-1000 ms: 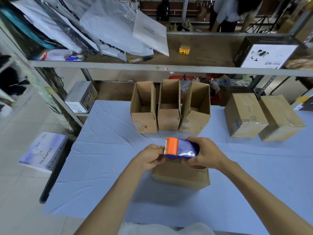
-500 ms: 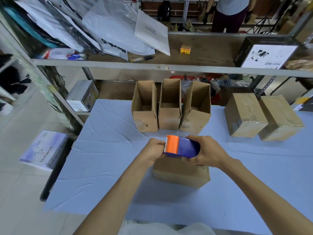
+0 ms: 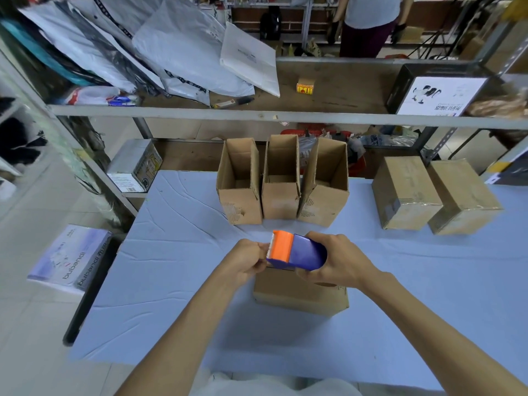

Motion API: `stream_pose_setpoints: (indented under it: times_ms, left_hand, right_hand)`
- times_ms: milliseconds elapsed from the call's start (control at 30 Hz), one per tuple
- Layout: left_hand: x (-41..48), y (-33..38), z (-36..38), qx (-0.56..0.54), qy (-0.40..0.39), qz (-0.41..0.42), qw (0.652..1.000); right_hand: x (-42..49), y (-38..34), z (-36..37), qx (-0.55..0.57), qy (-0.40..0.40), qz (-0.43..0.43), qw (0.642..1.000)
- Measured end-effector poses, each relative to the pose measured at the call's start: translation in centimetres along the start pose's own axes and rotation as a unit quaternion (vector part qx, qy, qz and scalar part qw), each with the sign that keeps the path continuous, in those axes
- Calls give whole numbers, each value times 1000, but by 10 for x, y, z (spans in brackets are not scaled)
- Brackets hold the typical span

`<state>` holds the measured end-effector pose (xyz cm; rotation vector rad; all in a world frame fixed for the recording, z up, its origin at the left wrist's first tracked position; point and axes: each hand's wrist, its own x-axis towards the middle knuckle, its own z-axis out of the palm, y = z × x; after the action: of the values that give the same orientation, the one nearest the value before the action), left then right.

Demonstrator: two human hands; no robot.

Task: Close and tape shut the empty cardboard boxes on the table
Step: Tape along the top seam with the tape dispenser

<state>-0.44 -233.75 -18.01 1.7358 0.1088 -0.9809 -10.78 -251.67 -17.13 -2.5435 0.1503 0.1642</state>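
A closed cardboard box (image 3: pixel 300 295) lies on the blue table (image 3: pixel 177 281) right in front of me. Just above it my right hand (image 3: pixel 334 264) grips a blue tape dispenser (image 3: pixel 300 251) with an orange cutter end. My left hand (image 3: pixel 247 260) pinches at the dispenser's orange toothed edge, where the tape end would be; the tape itself is too thin to see. Three open boxes (image 3: pixel 281 178) stand upright in a row behind. Two closed boxes (image 3: pixel 405 192) lie at the right.
A metal shelf (image 3: pixel 257 115) with plastic mailer bags (image 3: pixel 185 47) crosses above the table's far edge. A person (image 3: pixel 368 21) stands beyond it. A printed carton (image 3: pixel 134 167) sits on a lower shelf at left, and a white package (image 3: pixel 71 258) lies on the floor.
Both hands have stayed over the closed box with the dispenser; my left fingers have closed in tighter on its orange end. The person behind the shelf has straightened up.
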Motion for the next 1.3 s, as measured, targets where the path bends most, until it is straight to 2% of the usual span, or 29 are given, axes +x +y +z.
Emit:
stream_pose_setpoints:
  times_ms: [267,433,633,800,867,1000,1100,1200,1300]
  left_hand:
    - [1,-1,-15,-53,5,2,999]
    - [2,-11,-10,8,20,49,999]
    - [11,-18,-2,42,62,46,996]
    - [13,-23,-8,115,116,68,984]
    - [15,-23,-34,100,142,81,981]
    - [14,-15,-69,108,104,83,985]
    - [14,-16,-68,72,114,107,985]
    - [18,-26,-66,41,139,96,985]
    - [20,-32,-62,29,130,83,988]
  right_hand:
    - [2,0,0,-25,14,3,1000]
    - [-2,3,-6,-31,-7,-13,999]
    - [-13,2,-7,-39,-22,-10,999]
    - [-19,1,-9,-108,-21,0,994]
    - [-26,8,-18,-124,-12,19,992]
    - [-24,8,-27,-150,-31,16,988]
    - [-17,5,-19,-159,-38,9,986]
    - [-17,9,-18,-144,-33,8,989]
    - [-20,8,-21,-133,-36,-1,991]
